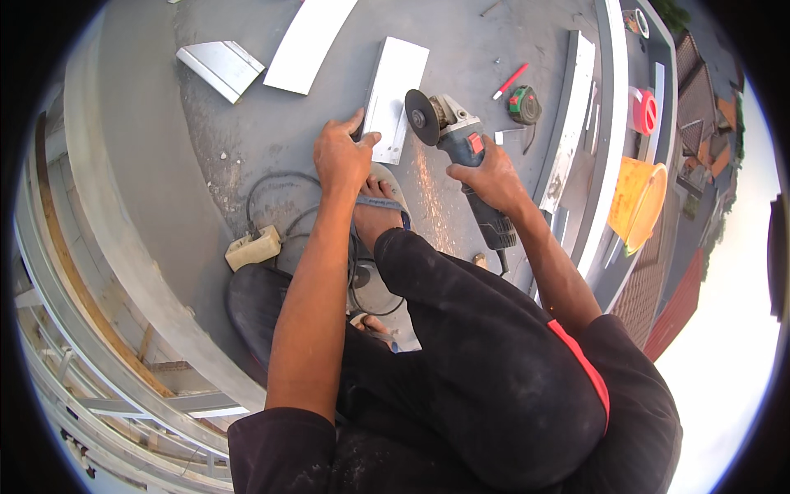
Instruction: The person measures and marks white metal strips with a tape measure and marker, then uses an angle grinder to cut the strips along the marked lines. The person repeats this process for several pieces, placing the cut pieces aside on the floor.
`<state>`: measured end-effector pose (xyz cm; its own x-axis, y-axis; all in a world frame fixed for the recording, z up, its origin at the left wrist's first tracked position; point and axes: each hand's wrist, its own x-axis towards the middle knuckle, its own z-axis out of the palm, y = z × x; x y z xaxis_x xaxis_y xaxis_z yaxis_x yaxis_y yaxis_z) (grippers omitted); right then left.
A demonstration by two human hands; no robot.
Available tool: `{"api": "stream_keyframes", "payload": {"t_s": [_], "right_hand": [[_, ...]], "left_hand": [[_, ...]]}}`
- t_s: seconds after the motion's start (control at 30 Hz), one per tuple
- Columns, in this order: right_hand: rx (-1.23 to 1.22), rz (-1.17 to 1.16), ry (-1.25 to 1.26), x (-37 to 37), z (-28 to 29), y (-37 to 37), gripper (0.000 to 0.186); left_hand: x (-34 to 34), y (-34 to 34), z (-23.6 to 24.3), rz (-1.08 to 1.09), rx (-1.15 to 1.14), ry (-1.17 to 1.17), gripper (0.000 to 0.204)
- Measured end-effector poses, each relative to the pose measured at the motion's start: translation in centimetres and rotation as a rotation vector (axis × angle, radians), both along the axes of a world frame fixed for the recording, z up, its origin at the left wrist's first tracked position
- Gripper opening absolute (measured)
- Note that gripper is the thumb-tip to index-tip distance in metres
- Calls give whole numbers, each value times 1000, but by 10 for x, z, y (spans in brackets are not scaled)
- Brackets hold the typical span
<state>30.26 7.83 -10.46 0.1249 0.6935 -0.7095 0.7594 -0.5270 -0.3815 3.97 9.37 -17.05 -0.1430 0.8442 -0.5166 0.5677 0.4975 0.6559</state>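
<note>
"What's the right hand [491, 177] doing?"
"It's gripping the angle grinder [462, 142], and sparks [429, 198] are flying just left of the grinder's body."
"And the left hand [341, 160]?"
"It's holding a white metal piece [401, 82], also left of the grinder."

Red pen [511, 81], tape measure [523, 105] on floor [465, 45]

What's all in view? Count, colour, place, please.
Angle grinder: 1, grey-black, right of centre
Cutting disc: 1, dark, on grinder
Sparks: many, orange, below disc
Panel: 1, white, upper centre
Loose panels: 2, white, upper left
Pen: 1, red-white, upper right
Tape measure: 1, green-black, below pen
Long profile: 1, white, right of tape measure
Container: 1, red, far right
Bucket: 1, orange, below container
Socket block: 1, cream, centre left
Cable: count unclear, dark, beside socket block
Left fingers: one set, bare, touching panel
Right fingers: one set, bare, around grinder
Feet: 2, sandalled, centre
</note>
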Motion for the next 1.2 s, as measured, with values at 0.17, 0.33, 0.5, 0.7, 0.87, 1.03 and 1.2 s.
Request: {"api": "stream_keyframes", "payload": {"t_s": [0.17, 0.33, 0.5, 0.7, 0.87, 1.03, 1.2], "right_hand": [[-29, 5, 16, -7, 7, 6, 74], [-25, 14, -4, -6, 9, 7, 73], [-14, 16, -25, -8, 10, 7, 73], [36, 7, 7, -3, -4, 5, 72], [14, -25, 31, -7, -2, 7, 74], [47, -22, 28, -4, -11, 6, 75], [17, -13, 33, -6, -5, 9, 76]], "left_hand": [[-6, -4, -13, -8, 30, 26, 59], [-2, -2, -9, -4, -8, 34, 58], [-2, -1, -6, -4, -35, 28, 58], [-1, 0, -7, -12, -30, 38, 58], [-2, -1, -6, -6, -49, 44, 59], [-1, 2, -2, -24, -50, 50, 59], [-1, 2, -4, 83, -136, -78, 58]]}}
